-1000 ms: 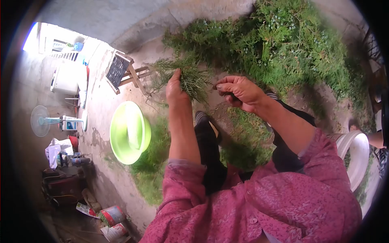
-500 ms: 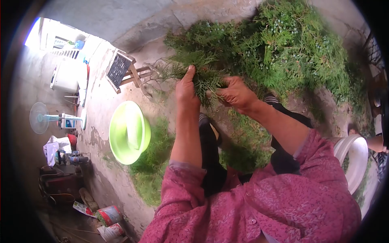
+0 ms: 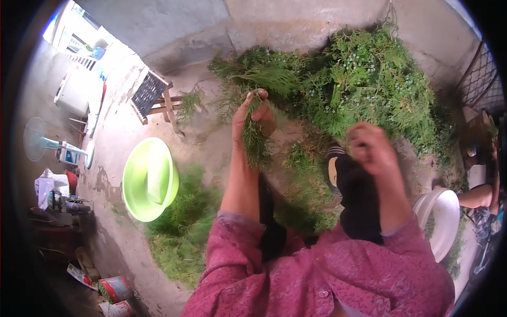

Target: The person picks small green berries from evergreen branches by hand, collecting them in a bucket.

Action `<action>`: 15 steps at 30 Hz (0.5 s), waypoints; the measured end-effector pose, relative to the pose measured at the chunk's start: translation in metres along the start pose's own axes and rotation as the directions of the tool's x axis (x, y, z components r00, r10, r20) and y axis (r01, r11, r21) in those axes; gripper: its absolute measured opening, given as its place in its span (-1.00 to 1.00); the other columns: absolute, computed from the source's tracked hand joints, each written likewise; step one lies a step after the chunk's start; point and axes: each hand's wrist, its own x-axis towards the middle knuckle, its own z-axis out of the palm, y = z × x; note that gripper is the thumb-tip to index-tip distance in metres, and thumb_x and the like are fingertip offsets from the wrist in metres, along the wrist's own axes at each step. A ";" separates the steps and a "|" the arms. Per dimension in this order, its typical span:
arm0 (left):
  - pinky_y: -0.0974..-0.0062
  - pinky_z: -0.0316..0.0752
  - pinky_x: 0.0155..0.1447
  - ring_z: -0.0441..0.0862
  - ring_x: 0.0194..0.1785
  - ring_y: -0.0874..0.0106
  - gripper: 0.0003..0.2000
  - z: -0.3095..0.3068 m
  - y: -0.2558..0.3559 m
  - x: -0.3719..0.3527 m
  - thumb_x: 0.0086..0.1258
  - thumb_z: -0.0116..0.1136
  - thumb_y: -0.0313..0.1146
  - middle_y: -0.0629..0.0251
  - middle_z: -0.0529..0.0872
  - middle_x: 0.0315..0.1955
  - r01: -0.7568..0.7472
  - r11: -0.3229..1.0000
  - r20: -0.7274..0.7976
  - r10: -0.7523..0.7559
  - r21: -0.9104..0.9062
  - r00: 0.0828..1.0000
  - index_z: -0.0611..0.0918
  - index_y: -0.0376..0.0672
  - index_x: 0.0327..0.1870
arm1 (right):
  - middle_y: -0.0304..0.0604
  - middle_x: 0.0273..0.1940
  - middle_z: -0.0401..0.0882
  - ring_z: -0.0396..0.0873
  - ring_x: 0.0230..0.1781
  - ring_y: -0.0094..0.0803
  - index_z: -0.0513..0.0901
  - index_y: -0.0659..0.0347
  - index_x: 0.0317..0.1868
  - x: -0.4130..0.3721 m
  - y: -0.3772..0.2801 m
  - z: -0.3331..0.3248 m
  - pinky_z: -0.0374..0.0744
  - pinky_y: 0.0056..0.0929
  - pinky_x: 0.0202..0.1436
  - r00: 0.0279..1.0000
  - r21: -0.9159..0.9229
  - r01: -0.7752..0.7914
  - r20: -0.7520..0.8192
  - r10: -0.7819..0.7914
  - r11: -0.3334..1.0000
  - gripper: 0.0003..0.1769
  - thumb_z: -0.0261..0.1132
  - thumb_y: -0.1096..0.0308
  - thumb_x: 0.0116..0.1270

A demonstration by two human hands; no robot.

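My left hand (image 3: 254, 119) is closed around a green evergreen sprig (image 3: 255, 140), whose feathery leaves hang down over the wrist. Behind it lies a large pile of cut evergreen branches (image 3: 380, 84) dotted with small pale berries. Apart from the sprig, my right hand (image 3: 372, 148) is raised over my right knee near the pile's front edge. Motion smears its fingers; they look curled, and whether anything is in them cannot be made out. Loose green clippings (image 3: 182, 232) lie on the ground at the left and between my feet.
A lime-green basin (image 3: 136, 182) stands at left, beside the clippings. Beyond it is a low folding stool (image 3: 150, 95). A white bucket (image 3: 446, 224) is close on my right, with part of another person's limb (image 3: 475, 196) behind it. A fan (image 3: 58, 143) stands far left.
My right hand has come away from the sprig and swung right and down. My left hand keeps hold of the sprig, which now hangs downward. The whole view has shifted a little.
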 end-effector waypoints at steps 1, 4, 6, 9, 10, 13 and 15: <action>0.69 0.27 -0.49 0.38 -0.53 0.58 -0.78 -0.004 0.003 -0.002 0.36 -0.07 -0.26 0.43 0.49 -0.50 0.022 0.999 -0.057 -0.020 0.033 0.998 0.45 -0.19 -0.12 | -0.38 -0.63 0.30 0.15 -0.75 -0.75 0.47 0.30 -0.28 -0.012 -0.004 -0.034 0.06 -0.74 -0.78 0.985 0.019 0.134 -0.110 -0.131 0.991 -0.81 0.18 0.42 0.08; 0.65 0.34 -0.48 0.44 -0.54 0.55 -0.79 0.001 -0.002 -0.007 0.32 -0.01 -0.28 0.36 0.54 -0.44 0.001 0.994 -0.161 0.016 0.106 0.987 0.45 -0.19 -0.13 | -0.39 -0.54 0.32 0.13 -0.74 -0.73 0.48 0.25 -0.26 -0.065 -0.014 -0.139 0.04 -0.76 -0.74 0.729 -0.160 0.339 -0.578 -0.366 0.927 -0.85 0.15 0.37 0.20; 0.63 0.38 -0.46 0.48 -0.53 0.53 -0.79 0.008 -0.009 -0.008 0.29 0.03 -0.30 0.33 0.56 -0.41 -0.037 0.988 -0.209 0.067 0.147 0.976 0.45 -0.19 -0.14 | -0.39 -0.62 0.31 0.18 -0.72 -0.69 0.52 0.20 -0.24 -0.120 -0.011 -0.229 0.10 -0.72 -0.74 0.625 -0.325 0.265 -0.659 -0.419 0.908 -0.84 0.17 0.33 0.20; 0.57 0.46 -0.40 0.54 -0.48 0.51 -0.80 0.015 -0.016 -0.007 0.25 0.07 -0.34 0.29 0.59 -0.36 0.012 0.958 -0.244 0.060 0.286 0.968 0.48 -0.22 -0.17 | -0.28 -0.65 0.46 0.45 -0.64 -0.43 0.55 0.17 -0.22 -0.203 0.019 -0.355 0.40 -0.47 -0.63 0.358 -0.678 -0.521 -0.725 -0.588 0.519 -0.77 0.18 0.28 0.12; 0.57 0.47 -0.38 0.55 -0.46 0.50 -0.81 0.016 -0.018 -0.007 0.24 0.09 -0.34 0.27 0.60 -0.35 0.051 0.901 -0.256 0.067 0.431 0.964 0.51 -0.23 -0.19 | -0.19 -0.53 0.53 0.51 -0.50 -0.29 0.56 0.17 -0.20 -0.227 0.039 -0.369 0.46 -0.34 -0.47 0.475 -0.717 -0.684 -0.579 -0.663 0.135 -0.73 0.17 0.28 0.07; 0.57 0.47 -0.34 0.56 -0.42 0.51 -0.81 0.038 -0.027 -0.003 0.22 0.12 -0.33 0.26 0.62 -0.35 0.199 0.737 -0.288 -0.006 0.646 0.958 0.55 -0.23 -0.23 | 0.03 -0.21 0.56 0.50 -0.10 -0.07 0.58 0.18 -0.15 -0.258 0.057 -0.324 0.45 -0.17 -0.06 0.555 -0.519 -0.816 -0.577 -0.600 -0.255 -0.66 0.14 0.33 0.00; 0.58 0.46 -0.31 0.55 -0.40 0.53 -0.80 0.045 -0.037 0.002 0.22 0.13 -0.31 0.27 0.63 -0.35 0.304 0.628 -0.322 -0.088 0.716 0.942 0.57 -0.23 -0.24 | 0.07 -0.16 0.52 0.45 -0.04 -0.09 0.58 0.23 -0.16 -0.238 0.035 -0.293 0.41 -0.18 0.00 0.606 -0.688 -0.717 -0.539 -0.585 -0.108 -0.63 0.17 0.27 -0.01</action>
